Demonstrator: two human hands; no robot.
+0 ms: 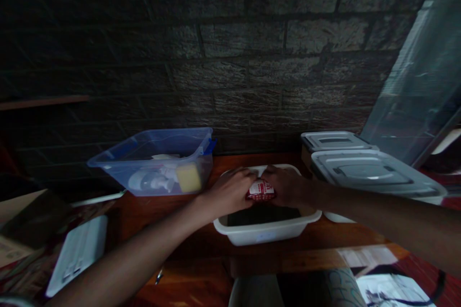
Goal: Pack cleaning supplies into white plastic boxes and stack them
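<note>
Both of my hands meet over a white plastic basin on the wooden table. Between them is a small red packet with white printing. My left hand grips its left side and my right hand its right side, with fingers curled round it. The packet is level with the basin's opening. Dark content or shadow fills the basin's inside, and I cannot tell what it is.
A clear blue bin with a yellow sponge-like block and bottles stands left on the table. Lidded boxes stand right. A white lid and a cardboard box lie far left. A brick wall rises behind.
</note>
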